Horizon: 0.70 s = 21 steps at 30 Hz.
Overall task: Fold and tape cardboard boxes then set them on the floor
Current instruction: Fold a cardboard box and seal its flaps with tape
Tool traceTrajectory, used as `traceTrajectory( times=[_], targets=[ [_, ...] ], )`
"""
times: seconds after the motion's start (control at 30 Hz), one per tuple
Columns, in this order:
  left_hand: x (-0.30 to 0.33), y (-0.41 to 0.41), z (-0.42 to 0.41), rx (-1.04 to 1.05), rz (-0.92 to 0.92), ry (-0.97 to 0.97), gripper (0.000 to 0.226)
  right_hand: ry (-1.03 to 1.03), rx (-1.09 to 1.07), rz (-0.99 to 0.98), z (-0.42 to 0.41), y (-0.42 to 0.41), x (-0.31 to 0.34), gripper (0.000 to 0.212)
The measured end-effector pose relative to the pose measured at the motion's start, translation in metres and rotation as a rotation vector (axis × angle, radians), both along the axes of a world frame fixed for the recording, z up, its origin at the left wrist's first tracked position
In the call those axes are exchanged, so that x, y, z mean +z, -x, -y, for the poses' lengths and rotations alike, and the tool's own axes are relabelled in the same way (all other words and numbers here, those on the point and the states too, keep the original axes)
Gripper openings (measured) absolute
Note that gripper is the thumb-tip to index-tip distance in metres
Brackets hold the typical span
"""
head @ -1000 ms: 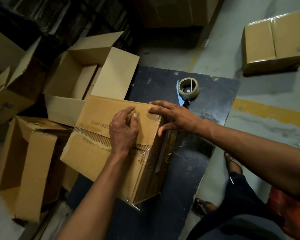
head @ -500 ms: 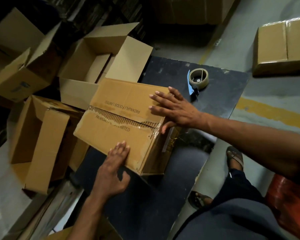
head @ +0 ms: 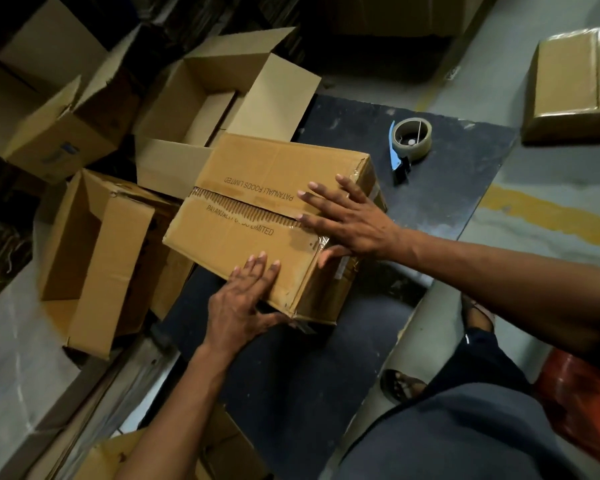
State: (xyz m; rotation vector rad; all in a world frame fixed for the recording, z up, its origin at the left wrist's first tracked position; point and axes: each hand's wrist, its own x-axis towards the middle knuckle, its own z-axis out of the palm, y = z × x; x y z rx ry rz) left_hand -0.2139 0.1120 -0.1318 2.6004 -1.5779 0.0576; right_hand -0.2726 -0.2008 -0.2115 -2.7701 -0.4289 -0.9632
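- Currently, the taped box [head: 271, 216] lies on the dark work surface [head: 440, 188], directly under both hands, with its closed seam facing up and clear tape running along that seam.
- The right hand [head: 350, 220] rests flat on the box top at the seam's near end, fingers spread wide and straight, thumb hooked over the side edge. It holds nothing.
- The left hand [head: 246, 299] lies on the near top edge of the box, fingers extended onto the top face, thumb spread along the lower side. It presses against the cardboard; no closed grip is visible.
- The tape dispenser [head: 409, 143] sits on the work surface beyond the right hand, well apart from it and untouched.
- Open boxes [head: 222, 109] with raised flaps stand beyond and outboard of the left hand; one sealed box [head: 575, 84] sits on the floor [head: 548, 199] far beyond the right hand.
- Step in hand, as judged: smoothing the tape down, or taking hold of the sealed box for removal.
- Next move, as judged: both hands must take opposite sides of the box, lift it clear of the work surface, and set it on the floor. The box overhangs the surface edge on the left-hand side, so support is needed there before lifting.
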Motion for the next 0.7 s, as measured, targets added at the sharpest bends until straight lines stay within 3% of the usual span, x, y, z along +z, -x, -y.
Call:
traceTrajectory(
  times=[0.17, 0.23, 0.4, 0.57, 0.7],
  targets=[
    [0.009, -0.005, -0.01, -0.077, -0.084, -0.162, 0.132, 0.017, 0.025, -0.124, 0.005, 0.008, 0.012, 0.1],
    [0.018, -0.008, -0.008, -0.088, -0.081, -0.169, 0.122, -0.022, 0.001, -0.119, -0.005, 0.012, 0.02, 0.099],
    [0.007, -0.008, 0.0, -0.129, 0.139, -0.047, 0.086, 0.022, 0.023, -0.118, -0.044, 0.015, 0.016, 0.09],
    [-0.006, -0.005, -0.005, -0.103, 0.208, -0.017, 0.091, 0.003, 0.034, 0.001, -0.052, 0.019, -0.004, 0.08],
    [-0.013, 0.0, -0.003, -0.072, 0.22, -0.057, 0.094, 0.091, 0.099, -0.075, -0.039, 0.021, 0.001, 0.091]
  ],
)
